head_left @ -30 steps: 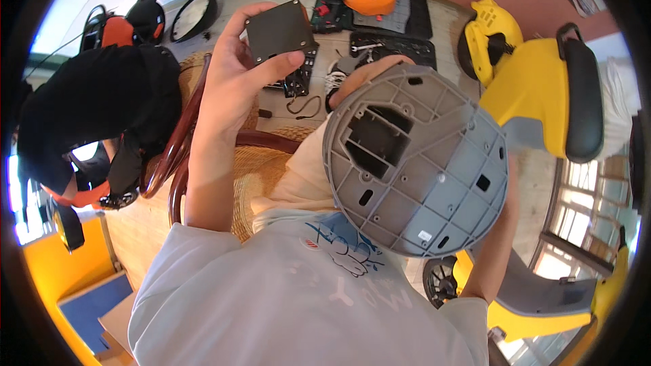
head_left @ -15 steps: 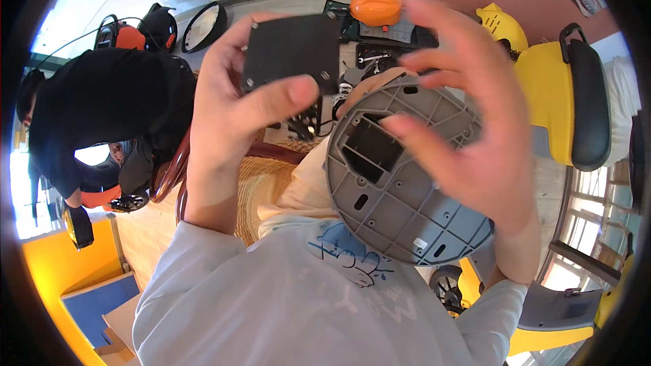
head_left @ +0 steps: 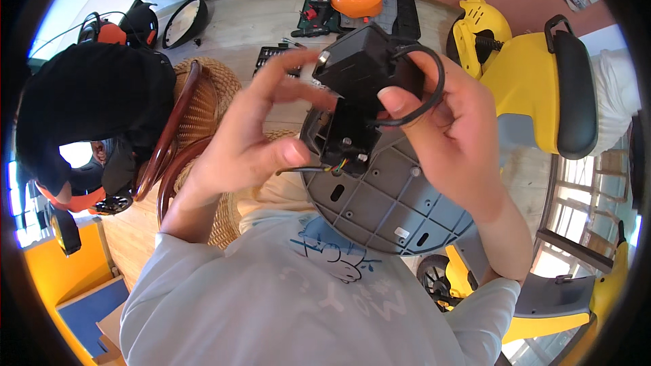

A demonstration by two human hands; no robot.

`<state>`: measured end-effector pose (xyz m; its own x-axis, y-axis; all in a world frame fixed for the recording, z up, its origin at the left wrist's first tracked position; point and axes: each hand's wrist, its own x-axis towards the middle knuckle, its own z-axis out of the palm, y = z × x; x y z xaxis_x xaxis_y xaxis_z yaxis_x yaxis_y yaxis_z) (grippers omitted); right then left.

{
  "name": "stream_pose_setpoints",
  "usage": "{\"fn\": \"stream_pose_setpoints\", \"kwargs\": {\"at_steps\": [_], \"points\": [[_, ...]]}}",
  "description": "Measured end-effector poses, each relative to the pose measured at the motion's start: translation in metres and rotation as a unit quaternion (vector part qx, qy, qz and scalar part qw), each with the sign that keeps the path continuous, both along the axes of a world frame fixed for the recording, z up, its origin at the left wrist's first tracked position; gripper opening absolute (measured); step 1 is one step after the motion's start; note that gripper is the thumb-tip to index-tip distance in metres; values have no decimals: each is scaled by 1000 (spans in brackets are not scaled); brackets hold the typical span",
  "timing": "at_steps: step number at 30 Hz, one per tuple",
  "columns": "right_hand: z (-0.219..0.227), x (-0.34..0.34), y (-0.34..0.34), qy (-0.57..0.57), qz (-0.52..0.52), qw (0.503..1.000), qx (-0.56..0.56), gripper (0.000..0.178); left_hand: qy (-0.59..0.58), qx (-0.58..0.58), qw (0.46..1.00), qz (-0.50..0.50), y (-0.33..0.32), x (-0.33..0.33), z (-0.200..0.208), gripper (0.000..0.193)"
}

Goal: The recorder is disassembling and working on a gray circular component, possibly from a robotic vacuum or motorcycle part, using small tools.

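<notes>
At upper centre, the right hand [head_left: 458, 139] grips a black, boxy, plastic-looking unit [head_left: 363, 61] while the left hand [head_left: 241, 139] spreads loosely beside it, and steady support should spare the thin multicoloured wires [head_left: 340, 165] above the round grey ribbed disc [head_left: 390, 213].

Daylight is glaring white through the window [head_left: 574, 193] at my right, my left hand [head_left: 244, 134] is blurring slightly, and the fisheye is bending straight edges toward a dark rim.
</notes>
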<state>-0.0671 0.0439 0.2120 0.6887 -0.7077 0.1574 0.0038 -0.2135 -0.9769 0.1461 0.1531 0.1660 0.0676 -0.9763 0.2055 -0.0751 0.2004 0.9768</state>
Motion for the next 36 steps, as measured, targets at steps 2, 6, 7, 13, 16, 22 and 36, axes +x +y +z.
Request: {"fn": "stream_pose_setpoints", "kwargs": {"at_steps": [2, 6, 7, 13, 16, 22, 36], "points": [[-2, -4, -3, -9, 5, 999, 52, 36, 10, 79, 996, -48, 8, -6, 1, 97], [-12, -11, -6, -22, -14, 988, 151, 25, -224, -64, 965, -118, 6, 2, 2, 82], [-14, -14, -10, -6, -5, 982, 190, 26, -220, -62, 966, -118, 7, -3, 4, 82], [-24, -23, -18, -4, 13, 972, 236, 32, -306, -267, 910, -80, 10, -31, -1, 47], [-23, -27, -15, 23, -7, 980, 196, 36, -214, -308, 921, -107, 13, -57, -5, 45], [-32, -23, -10, 93, 8, 995, -38, 36, -216, -279, 925, -141, 20, -96, 5, 53], [-31, -20, -4, 142, -23, 950, -278, 34, -209, -241, 937, -140, 23, -72, -8, 31]]}}
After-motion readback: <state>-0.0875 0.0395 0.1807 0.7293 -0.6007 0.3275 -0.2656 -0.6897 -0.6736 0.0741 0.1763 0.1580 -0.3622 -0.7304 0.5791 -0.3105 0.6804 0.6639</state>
